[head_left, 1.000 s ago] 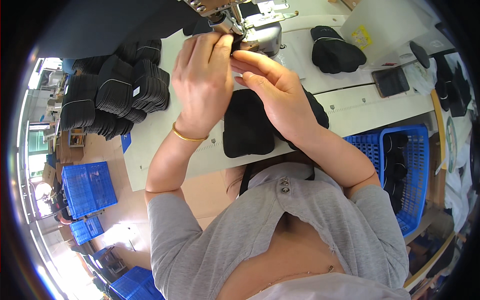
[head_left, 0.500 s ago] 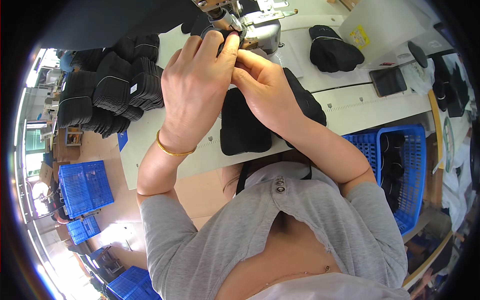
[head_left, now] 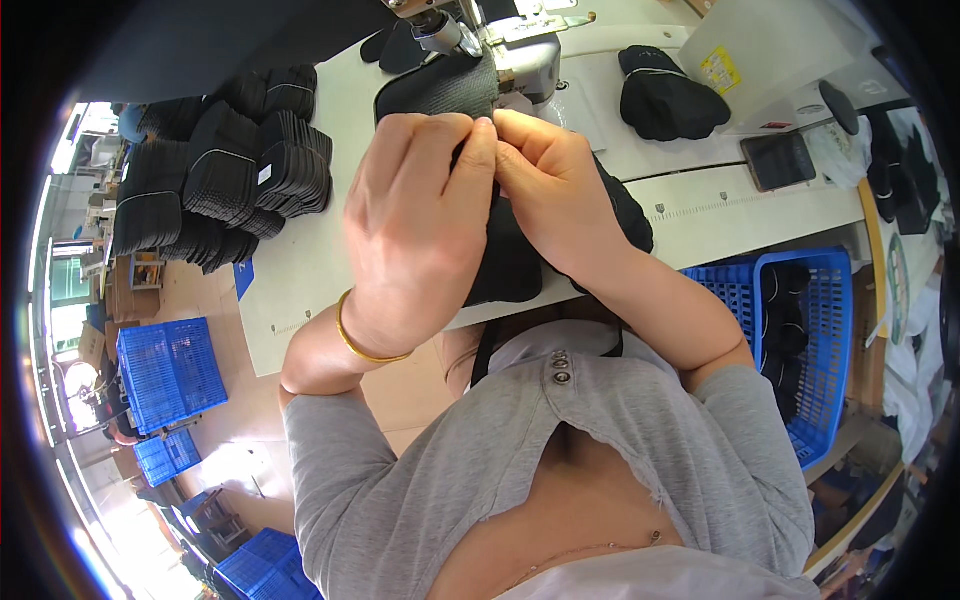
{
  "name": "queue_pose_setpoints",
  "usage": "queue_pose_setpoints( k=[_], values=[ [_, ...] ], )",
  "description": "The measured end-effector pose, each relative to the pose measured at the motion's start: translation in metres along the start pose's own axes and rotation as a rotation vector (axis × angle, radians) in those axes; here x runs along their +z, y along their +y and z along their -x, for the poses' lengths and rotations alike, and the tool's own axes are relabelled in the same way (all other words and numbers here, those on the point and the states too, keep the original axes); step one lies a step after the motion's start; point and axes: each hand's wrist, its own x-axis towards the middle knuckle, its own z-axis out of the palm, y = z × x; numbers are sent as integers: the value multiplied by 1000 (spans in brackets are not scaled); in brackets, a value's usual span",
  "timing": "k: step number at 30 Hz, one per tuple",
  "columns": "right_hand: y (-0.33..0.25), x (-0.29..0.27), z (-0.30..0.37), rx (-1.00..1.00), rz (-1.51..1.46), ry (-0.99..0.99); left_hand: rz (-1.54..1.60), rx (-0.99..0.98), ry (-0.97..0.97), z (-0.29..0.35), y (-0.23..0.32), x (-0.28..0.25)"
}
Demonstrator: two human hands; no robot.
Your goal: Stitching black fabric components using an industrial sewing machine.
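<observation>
A dark fabric piece [head_left: 440,90] with a ribbed grey face and black rim lies under the head of a sewing machine [head_left: 445,35]. At its near edge my left hand [head_left: 425,215] is closed, thumb and fingers pinching the fabric. My right hand [head_left: 555,185] pinches close beside it, the two thumbs almost touching. What lies between the fingertips is mostly hidden by the hands. Black fabric pieces [head_left: 508,268] rest on the table below my hands, partly covered by them.
Tied stacks of black pieces [head_left: 222,165] stand at the left. Farther right are a black bundle [head_left: 668,98] and a phone [head_left: 778,162]. A blue basket [head_left: 825,360] holding black items sits at the right, below the table [head_left: 690,215]. Blue crates [head_left: 172,375] stand on the floor at left.
Both hands have come back from the machine toward me and slightly right. The fabric piece, bunched and hidden under my fingers before, now lies spread under the machine head.
</observation>
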Motion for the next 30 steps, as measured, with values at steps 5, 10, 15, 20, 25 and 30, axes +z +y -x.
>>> queue_pose_setpoints(
  k=[5,10,15,20,25,30],
  values=[
    [-1,-6,0,-5,5,16,-5,35,43,-5,2,8],
    [0,-7,-6,-26,-55,21,-37,-6,33,-12,2,13],
    [-8,-2,-10,32,-187,7,-60,-5,54,-17,-7,20],
    [-3,-11,-15,39,-140,-63,-62,-109,-60,-21,-7,16],
    [-6,-4,-17,25,-176,4,-19,-99,-26,-20,-11,18],
    [-6,-4,-17,10,-142,7,-2,-15,72,-18,-20,27]
  ],
)
